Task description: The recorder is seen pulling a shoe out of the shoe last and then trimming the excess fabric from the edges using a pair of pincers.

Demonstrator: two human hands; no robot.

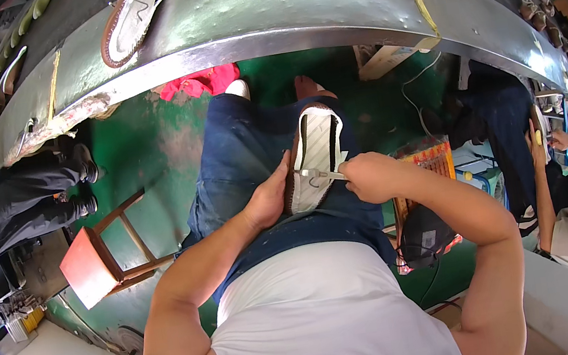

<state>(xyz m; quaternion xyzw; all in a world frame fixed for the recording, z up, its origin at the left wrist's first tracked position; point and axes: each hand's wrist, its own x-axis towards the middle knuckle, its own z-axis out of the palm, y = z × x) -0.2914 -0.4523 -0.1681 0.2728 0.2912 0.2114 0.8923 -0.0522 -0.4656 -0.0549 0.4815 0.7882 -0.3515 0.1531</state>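
Across my lap lies a shoe upper (319, 144), turned bottom up, with a brown edge around a whitish, lined underside. My left hand (270, 198) is closed on its left edge near the lower end, steadying it against my thighs. My right hand (373, 177) grips a small metal tool (313, 174) by its handle. The tool's flat, widened head rests over the underside, pointing left toward my left fingers. Its exact kind is too small to tell.
A metal-topped bench (258, 5) runs across the front, with another shoe bottom (132, 24) on it. To the left stands a red-seated stool (90, 267); a patterned box (435, 155) and a black bag (424, 233) are on my right. A co-worker's hands (536, 147) work at far right.
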